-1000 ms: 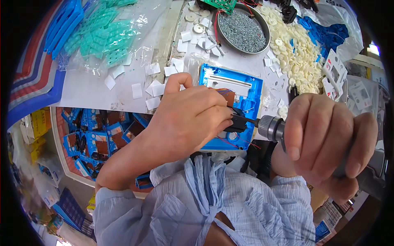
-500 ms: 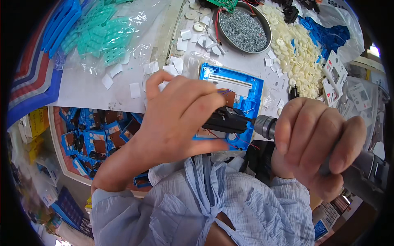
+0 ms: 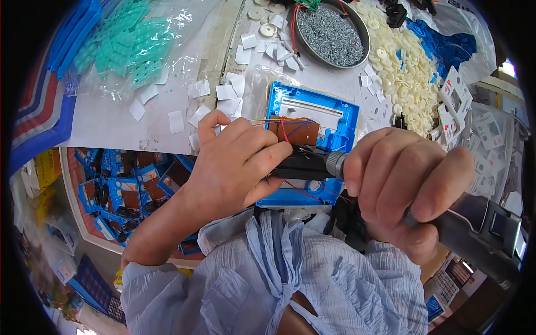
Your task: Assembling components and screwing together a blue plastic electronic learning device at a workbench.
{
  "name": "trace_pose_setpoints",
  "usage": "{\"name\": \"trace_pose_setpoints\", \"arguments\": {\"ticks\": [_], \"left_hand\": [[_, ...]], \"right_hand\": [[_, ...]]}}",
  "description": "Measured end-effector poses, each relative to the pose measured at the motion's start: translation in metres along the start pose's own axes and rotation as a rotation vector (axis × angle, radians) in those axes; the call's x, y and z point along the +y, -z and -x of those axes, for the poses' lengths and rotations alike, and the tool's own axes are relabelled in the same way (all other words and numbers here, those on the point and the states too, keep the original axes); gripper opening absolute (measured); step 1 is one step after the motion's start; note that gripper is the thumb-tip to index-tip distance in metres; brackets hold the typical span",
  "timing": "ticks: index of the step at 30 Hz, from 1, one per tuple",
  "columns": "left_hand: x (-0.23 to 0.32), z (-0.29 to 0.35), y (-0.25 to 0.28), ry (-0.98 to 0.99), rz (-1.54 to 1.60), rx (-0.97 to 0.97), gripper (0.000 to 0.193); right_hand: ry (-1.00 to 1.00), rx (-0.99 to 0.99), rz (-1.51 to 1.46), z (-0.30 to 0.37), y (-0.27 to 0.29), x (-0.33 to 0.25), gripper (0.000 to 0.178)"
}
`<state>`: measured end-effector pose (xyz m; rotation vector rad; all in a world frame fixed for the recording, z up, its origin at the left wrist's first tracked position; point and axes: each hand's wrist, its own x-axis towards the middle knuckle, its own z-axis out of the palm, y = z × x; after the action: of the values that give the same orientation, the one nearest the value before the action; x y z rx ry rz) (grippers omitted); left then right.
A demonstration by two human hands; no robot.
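In front of me lies a blue plastic housing (image 3: 350, 114) with a brown circuit board (image 3: 304, 133) and thin coloured wires inside. My left hand (image 3: 240, 156) pinches a black plastic part (image 3: 298, 165) lying across the housing's lower half. Wrapped in my right hand (image 3: 405, 178) is a dark electric screwdriver (image 3: 474, 223). Its silver collar (image 3: 335, 164) meets the right end of the black part; the bit's tip is hidden there.
Beyond the housing stands a round metal pan (image 3: 330, 36) of small screws, beside a heap of cream plastic discs (image 3: 399, 72). Teal plastic pieces (image 3: 131, 44) in clear film lie far left. White paper squares (image 3: 226, 92) are scattered about. A bin (image 3: 75, 206) at lower left holds several blue assemblies.
My right hand has moved left with the screwdriver, bringing its collar up to the black part. The left hand's fingers have shifted slightly left, uncovering more of the circuit board and wires.
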<state>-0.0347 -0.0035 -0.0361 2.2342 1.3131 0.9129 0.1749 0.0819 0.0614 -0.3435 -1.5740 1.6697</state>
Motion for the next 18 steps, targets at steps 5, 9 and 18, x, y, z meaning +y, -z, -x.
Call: {"name": "trace_pose_setpoints", "arguments": {"ticks": [5, 9, 18], "left_hand": [[0.001, -0.002, 0.000, -0.013, 0.003, 0.009, 0.057], [0.002, -0.003, 0.001, -0.004, 0.007, 0.004, 0.057], [0.005, -0.002, -0.001, -0.015, 0.018, 0.037, 0.049]], "right_hand": [[0.062, -0.044, 0.011, -0.002, 0.002, 0.005, 0.032], [0.078, -0.127, 0.038, -0.007, 0.006, 0.008, 0.031], [0.034, -0.300, 0.142, -0.015, 0.007, 0.000, 0.028]]}}
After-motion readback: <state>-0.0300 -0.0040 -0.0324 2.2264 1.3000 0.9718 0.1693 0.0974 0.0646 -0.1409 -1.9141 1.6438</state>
